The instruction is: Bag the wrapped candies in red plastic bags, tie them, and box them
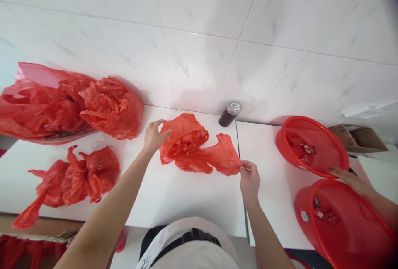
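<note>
A crumpled red plastic bag (186,142) lies on the white table in front of me, one part of it stretched out to the right. My right hand (249,180) pinches the tip of that stretched part between thumb and fingers. At the bag's upper left edge is my left hand (154,136), thumb and fingers apart, touching or just over the plastic. Left of my left arm sit several knotted red bags (83,175) with contents I cannot make out.
Behind them stand a full red bag (115,107) and a larger red sack (46,103). A dark tumbler (229,114) stands by the wall. At right, another person's hand (351,178) is by two red baskets (287,146) holding small packets. A cardboard box (357,138) sits beyond.
</note>
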The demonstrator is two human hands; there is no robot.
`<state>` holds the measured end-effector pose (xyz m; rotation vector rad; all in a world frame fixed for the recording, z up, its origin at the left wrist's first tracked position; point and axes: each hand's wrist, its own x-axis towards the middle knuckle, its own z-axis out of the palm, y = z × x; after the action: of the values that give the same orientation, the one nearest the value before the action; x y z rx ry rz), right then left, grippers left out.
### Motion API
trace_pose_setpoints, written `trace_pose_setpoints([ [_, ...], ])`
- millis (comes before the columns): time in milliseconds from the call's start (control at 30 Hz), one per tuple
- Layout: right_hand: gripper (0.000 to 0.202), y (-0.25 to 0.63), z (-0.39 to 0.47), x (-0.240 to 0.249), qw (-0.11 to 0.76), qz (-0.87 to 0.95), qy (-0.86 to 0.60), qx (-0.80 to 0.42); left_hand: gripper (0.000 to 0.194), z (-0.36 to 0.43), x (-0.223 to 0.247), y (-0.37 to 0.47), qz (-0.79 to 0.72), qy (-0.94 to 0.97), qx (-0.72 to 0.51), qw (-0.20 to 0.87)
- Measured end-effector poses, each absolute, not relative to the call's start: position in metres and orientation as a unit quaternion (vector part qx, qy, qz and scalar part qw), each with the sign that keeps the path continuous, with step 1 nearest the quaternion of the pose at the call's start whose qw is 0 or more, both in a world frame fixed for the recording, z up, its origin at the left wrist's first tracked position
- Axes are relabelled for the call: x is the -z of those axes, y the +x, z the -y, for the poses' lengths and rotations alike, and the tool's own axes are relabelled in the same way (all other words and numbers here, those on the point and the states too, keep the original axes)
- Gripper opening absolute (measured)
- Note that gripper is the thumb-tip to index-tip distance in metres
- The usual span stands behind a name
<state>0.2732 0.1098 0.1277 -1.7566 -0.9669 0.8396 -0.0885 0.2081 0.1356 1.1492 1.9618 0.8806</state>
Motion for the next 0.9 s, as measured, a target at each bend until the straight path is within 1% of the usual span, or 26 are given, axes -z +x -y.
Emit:
trace_pose_setpoints([
  [67, 0.023, 0.272, -0.116, -0.133, 0.479, 0.377, -0.722, -0.329, 0.074, -0.220, -0.117, -0.079, -0.755, 0.458, -0.344, 0.321],
  [100, 0.023, 0.273, -0.120, -0.136, 0.488, 0.366, -0.723, -0.323, 0.077, -0.224, -0.107, -0.074, -0.754, 0.460, -0.340, 0.323],
  [133, 0.023, 0.274, -0.124, -0.140, 0.497, 0.355, -0.724, -0.320, 0.073, -0.227, -0.098, -0.071, -0.753, 0.460, -0.335, 0.331],
  [233, 0.024, 0.280, -0.131, -0.148, 0.523, 0.321, -0.724, -0.315, 0.040, -0.238, -0.087, -0.066, -0.745, 0.450, -0.336, 0.360],
  [267, 0.025, 0.283, -0.131, -0.150, 0.531, 0.314, -0.721, -0.316, 0.034, -0.242, -0.089, -0.066, -0.741, 0.447, -0.348, 0.361],
  [300, 0.026, 0.285, -0.131, -0.153, 0.539, 0.307, -0.719, -0.314, 0.035, -0.248, -0.095, -0.066, -0.735, 0.446, -0.365, 0.357],
  [400, 0.026, 0.287, -0.126, -0.162, 0.556, 0.307, -0.717, -0.287, 0.044, -0.264, -0.121, -0.068, -0.709, 0.454, -0.435, 0.318],
  [467, 0.025, 0.283, -0.124, -0.172, 0.561, 0.328, -0.715, -0.259, 0.042, -0.269, -0.138, -0.069, -0.694, 0.465, -0.469, 0.285],
  [567, 0.024, 0.275, -0.126, -0.187, 0.571, 0.369, -0.693, -0.239, 0.035, -0.262, -0.153, -0.073, -0.678, 0.508, -0.474, 0.240],
  [633, 0.023, 0.271, -0.128, -0.198, 0.589, 0.389, -0.669, -0.231, 0.044, -0.249, -0.159, -0.075, -0.677, 0.541, -0.459, 0.196],
  [700, 0.020, 0.267, -0.128, -0.207, 0.612, 0.406, -0.636, -0.237, 0.060, -0.231, -0.167, -0.071, -0.689, 0.542, -0.457, 0.149],
  [733, 0.018, 0.265, -0.127, -0.212, 0.624, 0.410, -0.612, -0.261, 0.066, -0.221, -0.172, -0.066, -0.694, 0.534, -0.460, 0.150],
  [767, 0.016, 0.262, -0.125, -0.216, 0.632, 0.411, -0.581, -0.306, 0.066, -0.210, -0.176, -0.058, -0.696, 0.521, -0.458, 0.185],
  [800, 0.015, 0.259, -0.123, -0.220, 0.633, 0.408, -0.544, -0.370, 0.063, -0.198, -0.180, -0.048, -0.692, 0.504, -0.445, 0.264],
  [833, 0.014, 0.256, -0.119, -0.223, 0.625, 0.402, -0.501, -0.444, 0.061, -0.186, -0.183, -0.036, -0.675, 0.477, -0.413, 0.383],
  [900, 0.015, 0.248, -0.112, -0.226, 0.575, 0.392, -0.424, -0.579, 0.063, -0.161, -0.183, -0.011, -0.589, 0.380, -0.303, 0.646],
])
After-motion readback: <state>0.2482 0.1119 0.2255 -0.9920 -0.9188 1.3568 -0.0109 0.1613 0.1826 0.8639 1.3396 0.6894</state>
